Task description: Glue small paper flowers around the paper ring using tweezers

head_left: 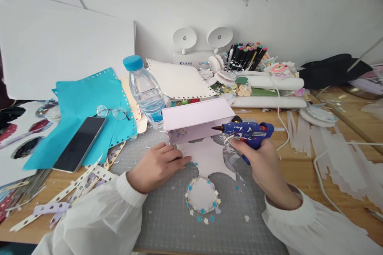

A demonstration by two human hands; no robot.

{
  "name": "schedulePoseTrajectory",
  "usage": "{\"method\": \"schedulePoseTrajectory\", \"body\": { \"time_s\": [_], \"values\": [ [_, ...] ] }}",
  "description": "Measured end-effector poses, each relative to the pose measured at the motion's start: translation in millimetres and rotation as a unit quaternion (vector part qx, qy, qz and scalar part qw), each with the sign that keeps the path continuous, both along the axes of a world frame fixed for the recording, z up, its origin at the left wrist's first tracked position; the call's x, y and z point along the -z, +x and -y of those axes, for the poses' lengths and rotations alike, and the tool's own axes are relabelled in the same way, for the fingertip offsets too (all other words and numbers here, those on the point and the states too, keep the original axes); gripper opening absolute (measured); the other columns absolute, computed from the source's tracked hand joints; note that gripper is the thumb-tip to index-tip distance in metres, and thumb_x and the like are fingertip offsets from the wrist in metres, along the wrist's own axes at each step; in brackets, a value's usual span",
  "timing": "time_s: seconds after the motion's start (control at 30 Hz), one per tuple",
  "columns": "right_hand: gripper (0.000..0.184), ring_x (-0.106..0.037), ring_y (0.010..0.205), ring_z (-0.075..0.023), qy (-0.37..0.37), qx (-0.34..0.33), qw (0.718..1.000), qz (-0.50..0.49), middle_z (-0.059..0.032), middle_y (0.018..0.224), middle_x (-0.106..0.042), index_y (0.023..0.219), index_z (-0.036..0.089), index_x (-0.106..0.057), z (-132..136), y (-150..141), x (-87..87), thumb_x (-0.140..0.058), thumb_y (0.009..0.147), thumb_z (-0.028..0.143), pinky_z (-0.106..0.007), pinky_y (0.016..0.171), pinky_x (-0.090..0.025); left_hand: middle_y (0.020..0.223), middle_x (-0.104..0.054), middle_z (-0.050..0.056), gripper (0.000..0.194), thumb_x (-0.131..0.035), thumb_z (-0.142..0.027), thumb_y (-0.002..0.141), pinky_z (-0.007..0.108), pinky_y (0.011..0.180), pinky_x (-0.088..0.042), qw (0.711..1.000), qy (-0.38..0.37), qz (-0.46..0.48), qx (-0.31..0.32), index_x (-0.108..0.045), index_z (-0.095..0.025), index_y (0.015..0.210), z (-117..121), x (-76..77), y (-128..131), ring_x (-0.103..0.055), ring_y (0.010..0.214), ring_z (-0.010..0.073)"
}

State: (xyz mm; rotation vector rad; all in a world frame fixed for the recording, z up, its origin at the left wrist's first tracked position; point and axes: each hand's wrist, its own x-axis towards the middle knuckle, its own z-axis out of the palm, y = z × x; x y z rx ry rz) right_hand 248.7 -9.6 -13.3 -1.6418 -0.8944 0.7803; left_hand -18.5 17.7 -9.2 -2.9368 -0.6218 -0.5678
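My right hand (263, 163) is closed round the handle of a blue hot glue gun (249, 132) spattered with white bits. Its dark nozzle points left, in front of the opening of a folded pale paper box (199, 115). My left hand (163, 165) lies with its fingers resting at the left edge of a white paper piece with scooped-out edges (208, 155); a small blue bit shows by the fingertips. Nearer me, a round white paper disc (203, 195) lies on the grey cutting mat (167, 223), ringed by tiny blue, white and cream paper flowers.
A water bottle (145, 87) stands behind the left hand. To the left are blue paper sheets (89, 95), a phone (80, 143), glasses (112, 112) and punched strips (74, 195). Markers (247, 57) stand behind; a white cord (318, 175) and translucent strips (338, 163) lie right.
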Motion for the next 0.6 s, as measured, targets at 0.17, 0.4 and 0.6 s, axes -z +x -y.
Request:
{"method": "schedulePoseTrajectory", "body": {
  "time_s": [0.17,0.4,0.6],
  "values": [
    [0.029,-0.049,0.052,-0.0141,-0.005,0.000,1.000,-0.005,0.0035,0.056,-0.055,0.074,0.018,-0.064,0.6,-0.8,-0.3,-0.078,0.059,0.038,-0.028,0.051,-0.036,0.088,-0.067,0.003,0.021,-0.051,-0.020,0.095,0.031,0.062,-0.040,1.000,0.008,-0.027,-0.007,-0.058,-0.018,0.114,0.6,6.1,-0.2,-0.057,0.075,0.0161],
    [0.029,-0.048,0.051,-0.0137,-0.004,0.002,1.000,0.002,0.0037,0.055,-0.053,0.071,0.018,-0.062,0.6,-2.0,-2.3,-0.078,0.059,0.039,-0.027,0.050,-0.035,0.084,-0.066,0.002,0.018,-0.051,-0.020,0.095,0.032,0.061,-0.037,0.999,0.023,-0.032,-0.016,-0.060,-0.017,0.110,1.4,7.3,0.3,-0.055,0.073,0.0161],
    [0.028,-0.049,0.053,-0.0144,0.005,-0.004,1.000,0.001,0.0026,0.057,-0.055,0.074,0.018,-0.063,-0.5,-0.7,0.1,-0.077,0.060,0.038,-0.028,0.050,-0.037,0.085,-0.066,0.004,0.021,-0.045,-0.016,0.097,0.031,0.061,-0.035,0.998,0.037,-0.045,0.004,-0.059,-0.017,0.113,2.1,2.2,-0.3,-0.054,0.071,0.0160]
  ]
}}
